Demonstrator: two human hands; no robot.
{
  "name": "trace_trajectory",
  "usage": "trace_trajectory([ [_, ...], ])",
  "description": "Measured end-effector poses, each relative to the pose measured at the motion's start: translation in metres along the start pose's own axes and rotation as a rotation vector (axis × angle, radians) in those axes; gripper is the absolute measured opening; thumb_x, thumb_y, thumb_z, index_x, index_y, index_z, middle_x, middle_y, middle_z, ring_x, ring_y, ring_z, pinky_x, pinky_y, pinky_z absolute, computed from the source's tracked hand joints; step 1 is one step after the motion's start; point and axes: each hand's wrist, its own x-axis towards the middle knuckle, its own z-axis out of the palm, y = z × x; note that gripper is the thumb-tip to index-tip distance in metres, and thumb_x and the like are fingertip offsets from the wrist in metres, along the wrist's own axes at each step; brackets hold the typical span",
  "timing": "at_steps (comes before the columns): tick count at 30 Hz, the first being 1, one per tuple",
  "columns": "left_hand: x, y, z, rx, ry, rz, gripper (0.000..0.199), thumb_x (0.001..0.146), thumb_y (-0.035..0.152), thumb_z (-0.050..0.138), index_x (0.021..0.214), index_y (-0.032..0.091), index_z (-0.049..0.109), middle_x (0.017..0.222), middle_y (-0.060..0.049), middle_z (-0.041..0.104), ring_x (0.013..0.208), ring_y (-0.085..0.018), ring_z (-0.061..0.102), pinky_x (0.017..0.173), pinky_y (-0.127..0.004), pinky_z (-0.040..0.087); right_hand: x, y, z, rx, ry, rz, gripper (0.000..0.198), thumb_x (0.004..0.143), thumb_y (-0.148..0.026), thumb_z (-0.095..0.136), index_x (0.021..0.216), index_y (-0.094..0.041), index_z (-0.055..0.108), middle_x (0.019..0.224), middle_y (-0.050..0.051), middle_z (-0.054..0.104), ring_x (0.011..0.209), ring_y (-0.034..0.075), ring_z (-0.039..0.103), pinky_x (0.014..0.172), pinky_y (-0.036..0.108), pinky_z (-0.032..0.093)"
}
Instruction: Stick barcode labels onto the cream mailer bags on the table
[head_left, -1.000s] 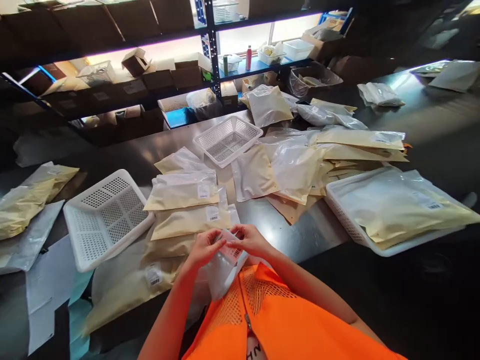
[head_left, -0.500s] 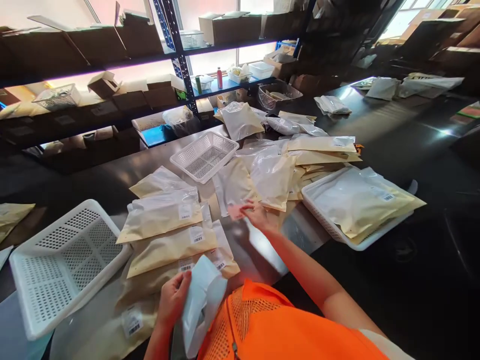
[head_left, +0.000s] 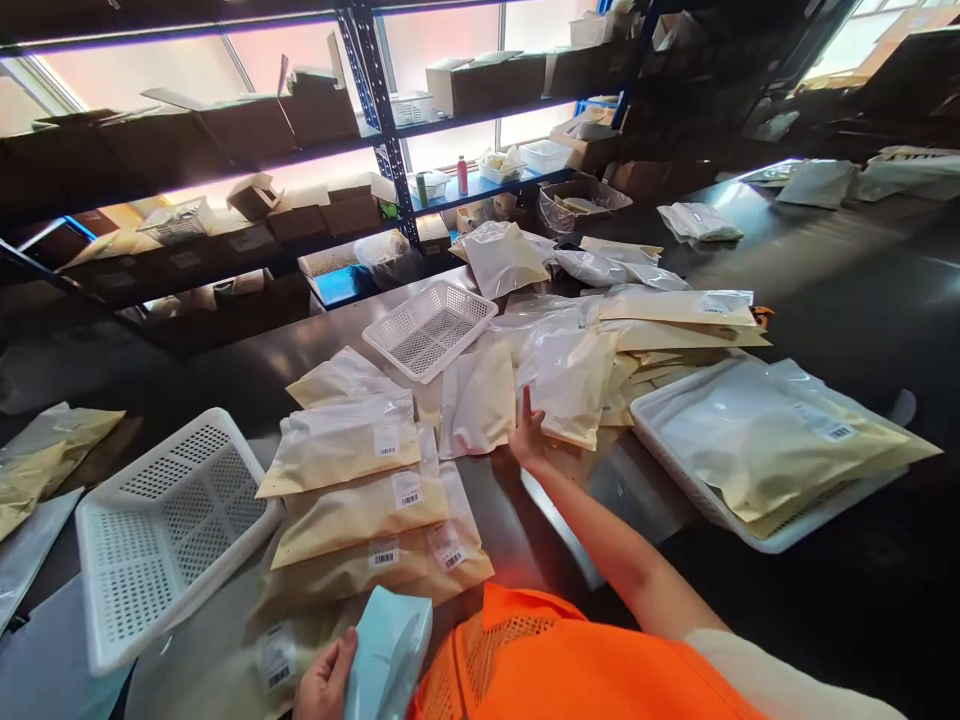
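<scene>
My left hand (head_left: 328,680), low at the bottom edge, grips a light blue plastic packet (head_left: 390,650) between thumb and fingers. Beside it lie several overlapping cream padded packages (head_left: 349,510) in clear plastic with barcode labels. My right hand (head_left: 528,437) reaches forward to the near edge of another bagged package (head_left: 566,385). One of its fingers points up over the plastic; the other fingers are partly hidden, and nothing held shows. Left of that hand lies one more bagged package (head_left: 480,400).
An unfilled white perforated basket (head_left: 176,540) stands at left, a shallower one (head_left: 429,330) farther back. At right, a white basket (head_left: 675,470) carries bagged packages (head_left: 795,430). Shelves (head_left: 390,150) with cardboard boxes line the back.
The view has shifted, so the scene sits farther right and lower. My left hand and the blue packet are lower, the packet turned. My right hand's fingers now point upward instead of leftward.
</scene>
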Motion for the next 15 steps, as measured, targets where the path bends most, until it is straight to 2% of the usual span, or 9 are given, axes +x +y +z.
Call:
trace_trajectory([
  [1,0.001,0.003,0.002,0.017,-0.035,0.008,0.065,0.044,0.083,0.064,0.05,0.02,0.051,0.048,0.002,0.047,0.053,-0.016,0.042,0.05,-0.027,0.039,-0.032,0.003,0.007,0.061,-0.041,-0.057,0.087,0.078,-0.017,0.048,0.153,-0.03,0.006,0.121,0.015,0.044,0.084,0.025,0.059,0.079,0.044,0.049],
  [3,0.004,0.009,0.004,0.059,-0.09,0.03,0.064,0.048,0.083,0.062,0.052,0.019,0.052,0.05,0.002,0.046,0.053,-0.015,0.042,0.051,-0.026,0.038,-0.096,0.013,0.016,0.19,-0.306,-0.198,0.095,0.073,-0.026,0.058,0.15,-0.041,0.004,0.125,0.012,0.045,0.075,0.024,0.059,0.073,0.045,0.052],
  [4,0.006,0.012,0.005,0.084,-0.108,0.044,0.064,0.051,0.083,0.061,0.053,0.019,0.052,0.051,0.002,0.047,0.053,-0.014,0.042,0.051,-0.025,0.038,-0.122,0.019,0.017,0.223,-0.407,-0.254,0.092,0.074,-0.033,0.061,0.149,-0.044,0.01,0.126,0.01,0.046,0.075,0.024,0.06,0.071,0.046,0.053],
  [5,0.008,0.015,0.005,0.11,-0.123,0.062,0.064,0.054,0.083,0.059,0.054,0.019,0.053,0.052,0.002,0.047,0.053,-0.014,0.042,0.051,-0.025,0.037,-0.14,0.024,0.014,0.228,-0.456,-0.277,0.087,0.074,-0.039,0.061,0.148,-0.046,0.015,0.124,0.009,0.048,0.074,0.025,0.061,0.069,0.046,0.053],
  [6,0.011,0.017,0.005,0.14,-0.137,0.082,0.064,0.056,0.082,0.057,0.054,0.019,0.053,0.052,0.003,0.048,0.053,-0.014,0.042,0.051,-0.025,0.037,-0.15,0.029,0.008,0.219,-0.424,-0.265,0.082,0.076,-0.043,0.06,0.147,-0.044,0.021,0.121,0.01,0.05,0.076,0.026,0.061,0.07,0.047,0.053],
  [8,0.02,0.018,0.008,0.202,-0.169,0.112,0.062,0.06,0.081,0.056,0.056,0.018,0.055,0.052,0.003,0.049,0.053,-0.014,0.044,0.051,-0.025,0.037,-0.144,0.04,-0.011,0.161,-0.217,-0.187,0.075,0.078,-0.045,0.058,0.147,-0.036,0.028,0.116,0.012,0.051,0.086,0.028,0.06,0.078,0.048,0.052],
  [11,0.043,0.016,0.021,0.287,-0.25,0.111,0.06,0.062,0.078,0.053,0.061,0.018,0.061,0.058,0.0,0.058,0.06,-0.018,0.053,0.058,-0.027,0.042,-0.101,0.066,-0.042,0.041,0.129,-0.071,0.078,0.076,-0.038,0.063,0.146,-0.025,0.032,0.121,0.015,0.047,0.11,0.031,0.05,0.095,0.05,0.043],
  [13,0.062,0.012,0.037,0.343,-0.3,0.089,0.058,0.061,0.075,0.054,0.064,0.018,0.065,0.068,-0.005,0.066,0.07,-0.023,0.059,0.068,-0.031,0.046,-0.077,0.087,-0.052,0.008,0.163,-0.035,0.082,0.074,-0.035,0.065,0.147,-0.024,0.028,0.123,0.015,0.047,0.116,0.03,0.047,0.099,0.049,0.04],
  [15,0.079,0.01,0.055,0.397,-0.35,0.062,0.054,0.058,0.071,0.058,0.063,0.018,0.067,0.075,-0.01,0.069,0.079,-0.028,0.061,0.078,-0.037,0.046,-0.067,0.104,-0.05,0.041,0.084,0.025,0.087,0.074,-0.032,0.064,0.149,-0.024,0.021,0.12,0.013,0.05,0.111,0.028,0.05,0.096,0.045,0.043],
])
